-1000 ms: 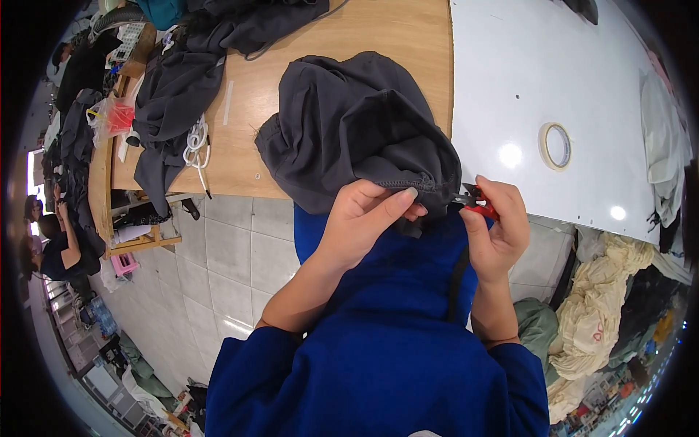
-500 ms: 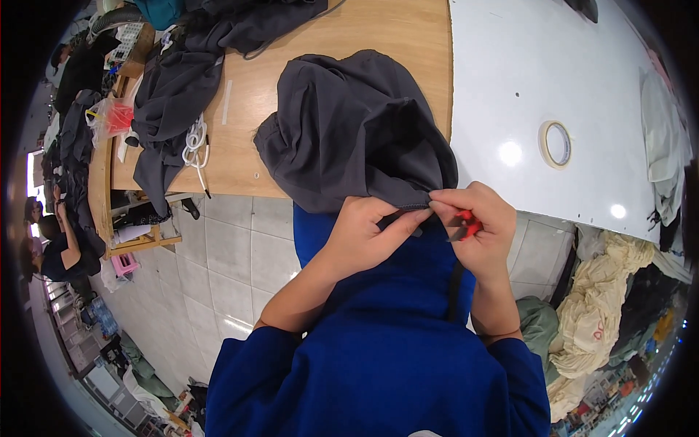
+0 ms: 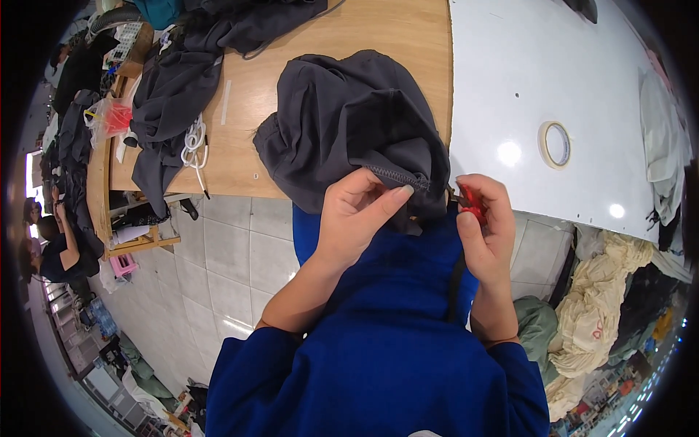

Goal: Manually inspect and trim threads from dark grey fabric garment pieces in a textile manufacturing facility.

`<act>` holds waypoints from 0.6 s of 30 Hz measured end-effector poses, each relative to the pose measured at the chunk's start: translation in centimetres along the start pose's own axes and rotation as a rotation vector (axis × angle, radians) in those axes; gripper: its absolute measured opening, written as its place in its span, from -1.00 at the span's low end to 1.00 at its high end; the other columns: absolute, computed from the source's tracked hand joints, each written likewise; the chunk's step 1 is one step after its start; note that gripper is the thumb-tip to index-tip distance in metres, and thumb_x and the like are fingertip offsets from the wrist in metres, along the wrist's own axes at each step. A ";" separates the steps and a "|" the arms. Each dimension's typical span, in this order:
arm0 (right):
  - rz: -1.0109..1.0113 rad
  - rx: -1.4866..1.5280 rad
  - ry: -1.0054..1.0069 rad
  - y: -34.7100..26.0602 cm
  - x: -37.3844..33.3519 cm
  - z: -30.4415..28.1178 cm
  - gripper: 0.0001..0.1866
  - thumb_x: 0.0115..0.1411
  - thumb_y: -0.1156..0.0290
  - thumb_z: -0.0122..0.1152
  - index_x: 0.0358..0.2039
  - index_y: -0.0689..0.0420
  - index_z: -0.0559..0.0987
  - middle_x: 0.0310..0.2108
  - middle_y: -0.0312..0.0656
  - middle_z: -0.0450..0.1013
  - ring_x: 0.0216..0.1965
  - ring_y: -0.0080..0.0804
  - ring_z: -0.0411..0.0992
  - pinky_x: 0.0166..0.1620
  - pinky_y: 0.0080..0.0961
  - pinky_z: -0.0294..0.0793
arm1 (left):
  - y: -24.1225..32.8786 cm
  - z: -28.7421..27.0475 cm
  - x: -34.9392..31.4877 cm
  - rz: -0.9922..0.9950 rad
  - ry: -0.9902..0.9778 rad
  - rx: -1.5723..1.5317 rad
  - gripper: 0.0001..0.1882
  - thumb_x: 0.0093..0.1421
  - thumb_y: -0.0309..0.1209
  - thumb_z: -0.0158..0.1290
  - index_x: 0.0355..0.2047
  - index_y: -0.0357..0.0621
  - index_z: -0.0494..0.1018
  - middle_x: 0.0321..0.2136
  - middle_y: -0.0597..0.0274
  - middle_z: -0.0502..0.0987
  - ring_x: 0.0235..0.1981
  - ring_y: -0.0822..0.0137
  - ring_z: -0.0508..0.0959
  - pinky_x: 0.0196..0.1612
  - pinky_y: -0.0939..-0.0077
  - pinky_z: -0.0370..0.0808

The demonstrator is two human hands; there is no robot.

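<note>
A dark grey garment (image 3: 328, 124) lies bunched at the wooden table's front edge, part of it hanging over my lap. My left hand (image 3: 357, 218) pinches its near edge between thumb and fingers, where a seam with overlock-like stitching (image 3: 399, 176) faces up. My right hand (image 3: 486, 226) is closed round small red-handled thread snips (image 3: 472, 202). Their dark tips point left, close beside the garment's right side; whether they touch it I cannot tell.
Another dark grey garment (image 3: 171, 95) with a white cord (image 3: 194, 146) lies at the left of the wooden table (image 3: 251, 156). A tape roll (image 3: 555, 145) rests on the white table (image 3: 495, 95) at right. Cream cloth (image 3: 593, 313) is piled low at right. Another person (image 3: 62, 244) sits far left.
My right hand has let go of the garment's edge and drawn slightly right with the snips turned toward the cloth. My left hand has moved up slightly and turned the seam into view.
</note>
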State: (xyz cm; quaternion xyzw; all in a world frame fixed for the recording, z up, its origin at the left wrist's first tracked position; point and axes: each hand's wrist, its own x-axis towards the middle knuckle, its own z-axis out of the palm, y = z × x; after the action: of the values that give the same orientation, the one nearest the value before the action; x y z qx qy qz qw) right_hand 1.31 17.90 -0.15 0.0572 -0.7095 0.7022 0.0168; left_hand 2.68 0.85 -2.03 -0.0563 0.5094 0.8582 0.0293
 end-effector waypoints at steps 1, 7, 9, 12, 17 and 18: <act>-0.074 -0.104 -0.015 0.2 0.0 -0.2 -0.74 -0.11 0.56 0.30 -0.32 0.23 0.57 -0.50 -0.26 0.41 -0.49 -0.58 0.35 -0.39 -0.72 0.31 | 0.0 0.0 0.0 -0.013 -0.015 -0.029 -0.87 0.14 -0.59 0.07 -0.28 -0.30 0.48 -0.38 0.31 0.52 -0.35 0.59 0.46 -0.24 0.71 0.40; -0.270 -0.419 -0.087 0.6 -0.1 -0.5 -0.59 -0.16 0.50 0.38 -0.20 0.16 0.60 -0.52 -0.22 0.42 -0.51 -0.47 0.36 -0.43 -0.65 0.33 | -0.2 -0.1 -0.1 -0.040 -0.015 -0.055 -0.86 0.14 -0.60 0.07 -0.27 -0.30 0.48 -0.36 0.27 0.54 -0.33 0.56 0.47 -0.22 0.69 0.42; -0.264 -0.431 -0.066 0.6 -0.1 -0.4 -0.60 -0.17 0.51 0.38 -0.21 0.16 0.61 -0.52 -0.23 0.42 -0.52 -0.47 0.36 -0.44 -0.65 0.32 | -0.2 0.0 -0.1 -0.035 -0.008 -0.059 -0.86 0.14 -0.60 0.07 -0.27 -0.30 0.48 -0.35 0.26 0.54 -0.34 0.56 0.47 -0.22 0.69 0.42; -0.260 -0.444 -0.035 0.5 0.0 -0.2 -0.61 -0.17 0.52 0.38 -0.22 0.17 0.61 -0.52 -0.24 0.42 -0.52 -0.48 0.36 -0.45 -0.64 0.31 | -0.2 0.2 -0.2 -0.018 -0.011 -0.068 -0.86 0.13 -0.61 0.07 -0.27 -0.30 0.48 -0.35 0.27 0.54 -0.34 0.56 0.47 -0.23 0.70 0.41; -0.262 -0.430 -0.014 0.5 0.1 0.1 -0.62 -0.16 0.52 0.37 -0.23 0.16 0.62 -0.52 -0.25 0.42 -0.52 -0.48 0.35 -0.46 -0.64 0.30 | -0.5 0.2 -0.2 -0.019 -0.029 -0.050 -0.86 0.11 -0.62 0.08 -0.27 -0.30 0.49 -0.36 0.27 0.54 -0.34 0.56 0.48 -0.24 0.70 0.41; -0.261 -0.427 -0.015 0.5 0.1 0.1 -0.63 -0.16 0.52 0.37 -0.24 0.16 0.62 -0.53 -0.25 0.42 -0.53 -0.48 0.36 -0.46 -0.64 0.30 | -0.4 0.3 -0.2 -0.020 -0.029 -0.050 -0.86 0.11 -0.62 0.08 -0.27 -0.30 0.49 -0.36 0.27 0.54 -0.34 0.56 0.48 -0.24 0.70 0.41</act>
State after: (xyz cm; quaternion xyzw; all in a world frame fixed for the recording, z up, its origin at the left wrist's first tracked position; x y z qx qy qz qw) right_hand 1.16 17.79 -0.69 0.1484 -0.8284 0.5280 0.1139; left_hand 2.88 1.33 -2.25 -0.0496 0.4869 0.8710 0.0436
